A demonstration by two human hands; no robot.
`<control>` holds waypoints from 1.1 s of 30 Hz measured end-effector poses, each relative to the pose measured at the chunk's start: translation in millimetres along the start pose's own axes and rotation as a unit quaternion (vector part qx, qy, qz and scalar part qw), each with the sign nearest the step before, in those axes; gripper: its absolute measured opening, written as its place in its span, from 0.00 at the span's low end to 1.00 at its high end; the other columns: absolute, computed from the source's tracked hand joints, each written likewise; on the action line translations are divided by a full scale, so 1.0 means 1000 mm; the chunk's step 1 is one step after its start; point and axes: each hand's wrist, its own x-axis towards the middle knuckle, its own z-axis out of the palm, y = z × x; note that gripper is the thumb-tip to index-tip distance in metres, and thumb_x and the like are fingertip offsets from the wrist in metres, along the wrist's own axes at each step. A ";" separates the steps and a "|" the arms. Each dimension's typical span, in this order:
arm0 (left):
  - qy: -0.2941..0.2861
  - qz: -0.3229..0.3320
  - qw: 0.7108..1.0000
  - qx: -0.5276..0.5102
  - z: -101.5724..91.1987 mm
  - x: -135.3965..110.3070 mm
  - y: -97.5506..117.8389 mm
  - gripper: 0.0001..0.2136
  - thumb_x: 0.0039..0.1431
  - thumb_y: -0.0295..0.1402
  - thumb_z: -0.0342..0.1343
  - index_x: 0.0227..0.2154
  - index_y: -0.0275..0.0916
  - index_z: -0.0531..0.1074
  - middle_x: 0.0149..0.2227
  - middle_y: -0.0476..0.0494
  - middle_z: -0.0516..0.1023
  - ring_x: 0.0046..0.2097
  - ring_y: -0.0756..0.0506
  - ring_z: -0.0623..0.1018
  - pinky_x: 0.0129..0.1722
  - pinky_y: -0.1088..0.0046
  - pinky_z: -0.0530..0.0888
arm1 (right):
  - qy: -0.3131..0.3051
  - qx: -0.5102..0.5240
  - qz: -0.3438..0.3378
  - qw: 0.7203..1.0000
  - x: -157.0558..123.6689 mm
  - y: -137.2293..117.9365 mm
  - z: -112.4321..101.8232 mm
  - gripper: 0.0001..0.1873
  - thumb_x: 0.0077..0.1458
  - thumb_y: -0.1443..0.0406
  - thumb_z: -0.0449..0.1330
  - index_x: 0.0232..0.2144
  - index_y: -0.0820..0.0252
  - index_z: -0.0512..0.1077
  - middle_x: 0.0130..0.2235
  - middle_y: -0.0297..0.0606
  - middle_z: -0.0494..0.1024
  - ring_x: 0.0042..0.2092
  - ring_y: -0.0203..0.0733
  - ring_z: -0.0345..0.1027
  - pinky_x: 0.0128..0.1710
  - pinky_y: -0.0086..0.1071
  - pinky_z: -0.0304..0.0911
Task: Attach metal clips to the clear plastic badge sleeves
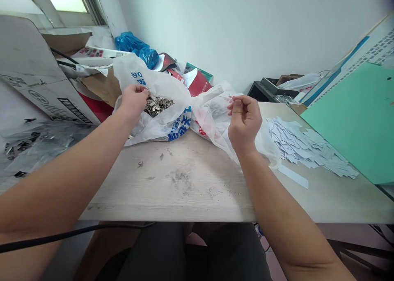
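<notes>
A white plastic bag with blue print (180, 124) lies open on the table, and small shiny metal pieces (158, 105) show in its mouth. My left hand (135, 101) is closed at the left edge of that opening, its fingertips pinching the bag's film beside the pieces. To the right is a second white plastic bag with red print (212, 123), partly covered by my right wrist. My right hand (245, 123) is raised in front of it with fingers curled and thumb pressed against them. Whatever those fingertips hold is too small or hidden to make out.
A pile of white paper slips (303, 143) spreads at right beside a green board (353, 121). Clear packets with dark metal pieces (33, 143) lie left, below a cardboard box (40, 80). Blue plastic bags (137, 47) sit behind. A black cable (76, 231) crosses the lower left.
</notes>
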 end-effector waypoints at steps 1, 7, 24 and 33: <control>0.007 -0.020 0.999 -0.032 0.003 -0.005 0.003 0.06 0.74 0.26 0.61 0.39 0.40 0.71 0.32 0.55 0.78 0.37 0.51 0.78 0.48 0.67 0.74 | -0.002 0.007 0.002 1.000 0.000 -0.001 0.001 0.19 0.83 0.47 0.51 0.54 0.46 0.77 0.48 0.42 0.80 0.47 0.50 0.82 0.47 0.48 0.80; -0.033 -0.116 0.976 -0.182 0.012 -0.044 0.031 0.10 0.67 0.29 0.69 0.36 0.41 0.72 0.29 0.52 0.72 0.29 0.51 0.73 0.36 0.69 0.75 | -0.018 0.050 0.010 0.999 -0.002 -0.005 0.003 0.15 0.81 0.49 0.56 0.50 0.46 0.77 0.47 0.41 0.81 0.44 0.48 0.80 0.42 0.45 0.77; -0.164 -0.246 0.915 -0.275 0.062 -0.139 0.022 0.15 0.73 0.30 0.70 0.39 0.43 0.67 0.33 0.52 0.77 0.23 0.55 0.67 0.23 0.81 0.65 | -0.281 0.211 0.139 0.926 -0.016 -0.031 0.010 0.30 0.68 0.32 0.67 0.41 0.49 0.76 0.29 0.31 0.80 0.27 0.39 0.69 0.30 0.39 0.67; -0.210 -0.283 0.892 -0.283 0.063 -0.147 0.014 0.07 0.77 0.30 0.66 0.38 0.38 0.78 0.37 0.46 0.82 0.37 0.49 0.83 0.45 0.68 0.87 | -0.360 0.086 0.138 0.919 -0.033 -0.022 0.026 0.13 0.73 0.49 0.65 0.42 0.49 0.73 0.30 0.29 0.82 0.32 0.43 0.75 0.36 0.39 0.67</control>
